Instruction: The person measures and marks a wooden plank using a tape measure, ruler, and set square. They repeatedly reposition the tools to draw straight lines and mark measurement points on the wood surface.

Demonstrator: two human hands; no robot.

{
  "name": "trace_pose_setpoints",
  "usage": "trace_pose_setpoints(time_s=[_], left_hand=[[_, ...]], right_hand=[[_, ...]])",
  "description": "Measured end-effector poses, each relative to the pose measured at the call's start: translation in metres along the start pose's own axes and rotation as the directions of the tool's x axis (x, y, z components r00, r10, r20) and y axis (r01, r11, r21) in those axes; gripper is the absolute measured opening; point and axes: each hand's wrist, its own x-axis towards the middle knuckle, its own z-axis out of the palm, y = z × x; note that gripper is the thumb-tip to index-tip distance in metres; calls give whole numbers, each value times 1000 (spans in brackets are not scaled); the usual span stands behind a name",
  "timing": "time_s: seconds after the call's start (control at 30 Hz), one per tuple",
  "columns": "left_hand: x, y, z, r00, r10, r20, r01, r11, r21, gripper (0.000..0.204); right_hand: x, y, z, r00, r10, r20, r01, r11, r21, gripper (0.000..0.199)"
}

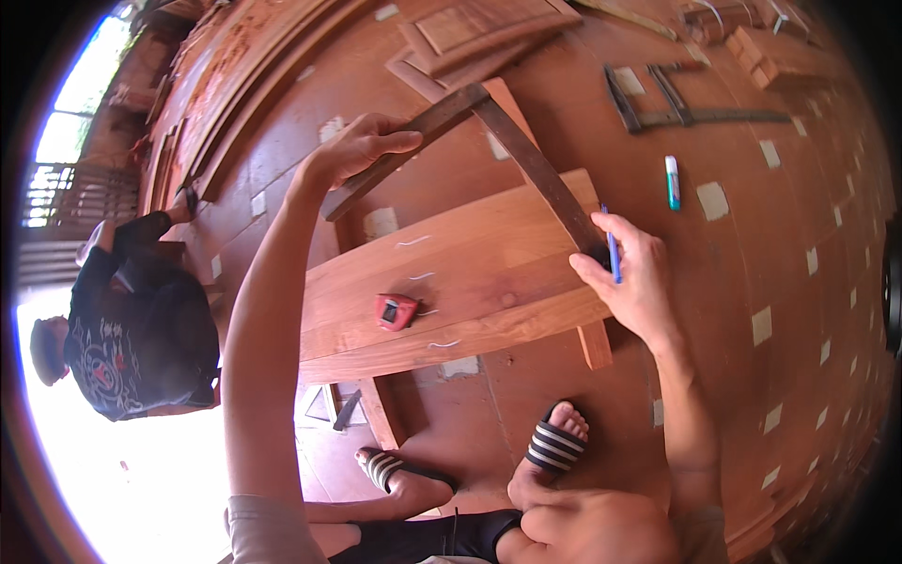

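Note:
My left hand (359, 150) is closed around one arm of a dark wooden carpenter's square (432, 120), its corner pointing away from me. The square's other arm slants down to the right, over the far end of several light-brown boards (470, 254) laid side by side. At that end, my right hand (631, 273) has a blue pen (613, 246) between its fingers, with the thumb near the arm's tip; whether it also grips the square I cannot tell. On the boards lie a red tape measure (396, 311) and short white curved marks.
Wooden battens (594, 344) support the boards. A bar clamp (691, 117) and a green-and-white tube (672, 182) lie on the tiled floor at right. Panelled doors (470, 42) and long planks (254, 89) are at the back. A person (141, 320) in dark clothes sits at left.

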Motion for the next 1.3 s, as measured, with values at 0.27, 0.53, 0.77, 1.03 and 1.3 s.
trace_pose_setpoints(time_s=[0.27,0.53,0.77,1.03,1.3], left_hand=[[-88,-20,-14,527,497,-690,-53,829,557,41],[-195,-45,147,867,233,-440,9,875,483,59],[-191,-85,192,857,352,-377,-45,779,625,57],[-201,-79,145,881,222,-417,-16,896,444,36],[-230,-28,39,781,408,-472,-137,850,508,51]], right_hand=[[72,-51,100,997,8,74,-8,1000,5,31],[151,-39,243,985,162,52,-157,983,-91,23],[145,-8,295,972,235,9,-232,965,-119,27],[132,-44,252,994,-101,-39,87,957,-275,33],[80,-178,191,853,-412,322,156,787,596,27]])
